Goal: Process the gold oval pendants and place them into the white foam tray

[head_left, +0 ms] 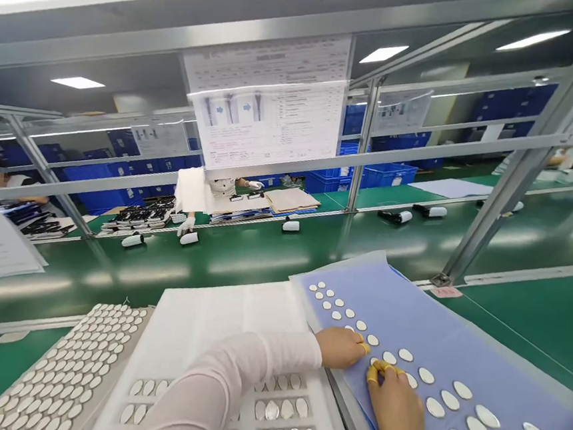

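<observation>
1. Ovals (462, 390) lay in rows on the blue sheet (408, 309), right.
2. Left hand (340, 348) and right hand (397, 409) nearly met there, fingers bunched together; whether they pinched an oval, I could not tell.

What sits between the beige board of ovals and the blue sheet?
In the head view, a white tray lies between the beige board and the blue sheet, with oval pieces in its nearer part; the left sleeve crosses above it.

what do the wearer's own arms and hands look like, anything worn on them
The left arm wears a long, pale pinkish-white sleeve, creased along its length. The left hand and right hand both have yellow fingertip covers; no right sleeve shows.
</observation>
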Demonstrator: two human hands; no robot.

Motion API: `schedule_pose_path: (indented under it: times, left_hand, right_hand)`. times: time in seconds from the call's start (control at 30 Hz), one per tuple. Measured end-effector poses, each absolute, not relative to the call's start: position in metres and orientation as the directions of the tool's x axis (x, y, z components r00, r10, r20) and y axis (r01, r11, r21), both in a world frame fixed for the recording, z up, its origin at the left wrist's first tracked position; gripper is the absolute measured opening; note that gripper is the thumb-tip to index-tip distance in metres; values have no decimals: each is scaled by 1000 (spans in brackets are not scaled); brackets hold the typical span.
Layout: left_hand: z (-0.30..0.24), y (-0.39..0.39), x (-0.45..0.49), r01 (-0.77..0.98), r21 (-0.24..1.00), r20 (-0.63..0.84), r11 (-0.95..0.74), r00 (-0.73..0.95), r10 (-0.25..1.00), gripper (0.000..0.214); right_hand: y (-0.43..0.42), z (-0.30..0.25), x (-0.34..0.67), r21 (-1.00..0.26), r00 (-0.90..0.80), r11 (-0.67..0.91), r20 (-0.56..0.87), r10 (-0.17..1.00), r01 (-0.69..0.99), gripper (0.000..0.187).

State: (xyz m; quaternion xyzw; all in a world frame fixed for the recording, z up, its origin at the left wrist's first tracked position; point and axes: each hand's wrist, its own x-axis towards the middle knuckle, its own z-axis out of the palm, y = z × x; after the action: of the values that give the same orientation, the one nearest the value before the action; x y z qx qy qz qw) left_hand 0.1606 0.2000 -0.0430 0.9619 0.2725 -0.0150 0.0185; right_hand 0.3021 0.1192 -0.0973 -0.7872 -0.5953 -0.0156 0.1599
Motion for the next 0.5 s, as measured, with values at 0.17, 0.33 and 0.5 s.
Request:
schedule_pose_path:
  times: [0.17,0.33,0.5]
  left_hand:
    - [-55,218,178,479,4,-81,-878,875,478,15]
    - [-56,223,181,475,0,-137,-880,872,470,21]
    - [-50,214,184,511,-33,-168,-859,844,509,20]
  right_hand:
    - [121,-100,306,-242,286,-234,208,935,942,33]
    - [121,-100,305,-250,283,-232,194,939,940,34]
    - [118,-96,302,-254,287,-236,184,940,938,31]
